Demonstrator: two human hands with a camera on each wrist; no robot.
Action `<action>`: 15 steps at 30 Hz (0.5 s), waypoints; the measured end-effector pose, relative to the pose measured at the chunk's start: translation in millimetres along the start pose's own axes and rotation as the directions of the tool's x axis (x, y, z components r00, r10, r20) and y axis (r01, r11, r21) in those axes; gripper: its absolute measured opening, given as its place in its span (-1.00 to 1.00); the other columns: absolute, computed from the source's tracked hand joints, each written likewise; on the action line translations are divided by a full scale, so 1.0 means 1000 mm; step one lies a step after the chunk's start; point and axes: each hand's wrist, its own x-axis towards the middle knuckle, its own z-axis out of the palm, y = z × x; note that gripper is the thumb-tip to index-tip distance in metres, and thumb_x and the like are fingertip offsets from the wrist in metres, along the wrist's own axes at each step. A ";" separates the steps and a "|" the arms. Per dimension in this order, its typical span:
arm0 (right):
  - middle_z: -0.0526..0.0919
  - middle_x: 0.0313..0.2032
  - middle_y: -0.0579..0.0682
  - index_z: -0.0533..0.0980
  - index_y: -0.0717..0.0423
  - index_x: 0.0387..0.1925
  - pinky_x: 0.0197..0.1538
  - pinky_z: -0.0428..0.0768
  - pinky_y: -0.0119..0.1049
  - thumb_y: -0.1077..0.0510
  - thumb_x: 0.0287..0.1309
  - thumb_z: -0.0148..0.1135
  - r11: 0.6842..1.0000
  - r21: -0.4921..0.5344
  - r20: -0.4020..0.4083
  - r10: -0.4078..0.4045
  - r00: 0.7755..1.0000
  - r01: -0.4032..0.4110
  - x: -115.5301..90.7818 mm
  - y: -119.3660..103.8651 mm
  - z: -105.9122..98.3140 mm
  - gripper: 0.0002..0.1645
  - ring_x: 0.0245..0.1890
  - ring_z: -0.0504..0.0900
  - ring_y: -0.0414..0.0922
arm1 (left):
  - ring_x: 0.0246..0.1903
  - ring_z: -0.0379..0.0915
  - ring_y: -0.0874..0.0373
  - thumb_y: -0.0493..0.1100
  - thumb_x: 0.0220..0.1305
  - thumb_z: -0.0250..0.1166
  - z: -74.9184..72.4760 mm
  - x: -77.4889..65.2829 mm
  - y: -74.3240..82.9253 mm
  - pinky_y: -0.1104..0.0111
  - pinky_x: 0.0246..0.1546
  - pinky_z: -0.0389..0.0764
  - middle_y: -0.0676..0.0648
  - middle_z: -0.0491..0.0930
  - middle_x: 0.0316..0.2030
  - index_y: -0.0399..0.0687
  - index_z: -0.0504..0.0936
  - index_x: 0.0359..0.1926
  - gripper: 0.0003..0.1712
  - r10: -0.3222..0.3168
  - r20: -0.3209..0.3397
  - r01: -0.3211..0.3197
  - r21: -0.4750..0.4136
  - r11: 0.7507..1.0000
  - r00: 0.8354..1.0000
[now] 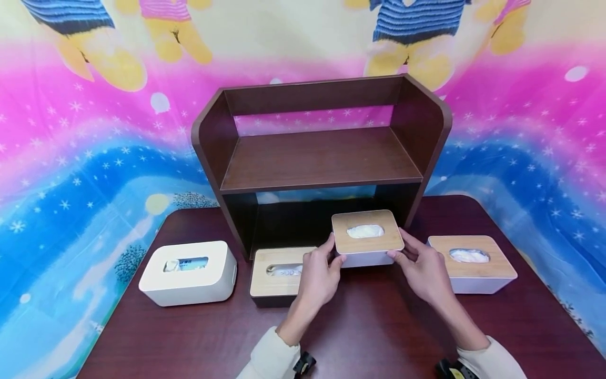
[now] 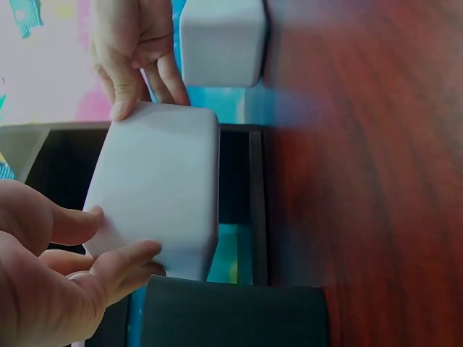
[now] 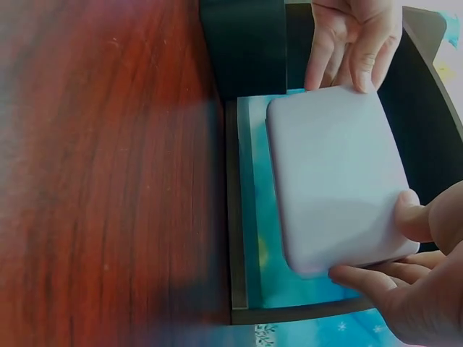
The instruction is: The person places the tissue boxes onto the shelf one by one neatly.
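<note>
Both hands grip a small tissue box [image 1: 368, 239] with a wooden lid and white sides, in front of the lower opening of a dark brown shelf [image 1: 322, 158]. My left hand [image 1: 318, 275] holds its left end, thumb at the near side. The right hand [image 1: 423, 269] pinches the opposite end. In both wrist views the box's white side [image 2: 163, 181] faces the camera, raised off the table. Left of it, partly behind the left hand, stands a dark-based tissue box [image 1: 273, 279] with a pale wooden lid.
A white tissue box [image 1: 189, 273] sits at the left of the dark red table [image 1: 379, 337]. Another wooden-lidded tissue box [image 1: 473, 263] with white sides stands right of the right hand. Behind the shelf hangs a colourful printed cloth [image 1: 94, 173].
</note>
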 end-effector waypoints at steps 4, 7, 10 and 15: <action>0.59 0.31 0.38 0.38 0.30 0.53 0.00 0.63 -0.66 0.19 0.40 0.43 0.999 0.022 -0.019 0.029 0.999 -0.028 0.007 0.002 0.005 -0.22 0.20 0.71 0.18 | 0.16 0.68 0.16 -0.27 0.46 0.40 0.003 0.010 0.000 0.20 0.14 0.75 -0.25 0.69 0.25 -0.26 0.47 0.51 -0.34 -0.049 -0.016 0.048 -0.019 0.999 0.999; 0.59 0.30 0.39 0.37 0.28 0.54 0.04 0.69 -0.46 0.18 0.41 0.42 0.998 0.041 -0.029 0.054 0.998 -0.053 0.011 0.003 0.009 -0.23 0.21 0.70 0.18 | 0.09 0.70 0.20 -0.27 0.46 0.40 0.005 0.016 -0.001 0.23 0.09 0.75 -0.24 0.70 0.24 -0.21 0.50 0.50 -0.35 -0.070 -0.037 0.070 -0.027 0.997 0.997; 0.59 0.31 0.37 0.36 0.25 0.55 0.07 0.71 -0.27 0.18 0.44 0.40 0.996 0.052 -0.034 0.070 0.997 -0.068 0.016 0.005 0.015 -0.24 0.21 0.70 0.15 | 0.15 0.70 0.15 -0.29 0.44 0.41 0.008 0.021 -0.003 0.21 0.14 0.75 -0.24 0.69 0.25 -0.19 0.53 0.48 -0.37 -0.086 -0.065 0.083 -0.048 0.995 0.994; 0.60 0.31 0.35 0.38 0.23 0.55 0.03 0.72 -0.33 0.17 0.45 0.38 0.997 0.045 -0.064 0.072 0.995 -0.069 0.023 0.009 0.021 -0.27 0.20 0.72 0.13 | 0.23 0.66 0.05 -0.31 0.42 0.42 0.012 0.027 -0.005 0.15 0.18 0.75 -0.26 0.68 0.25 -0.17 0.57 0.45 -0.40 -0.109 -0.103 0.102 -0.076 0.992 0.989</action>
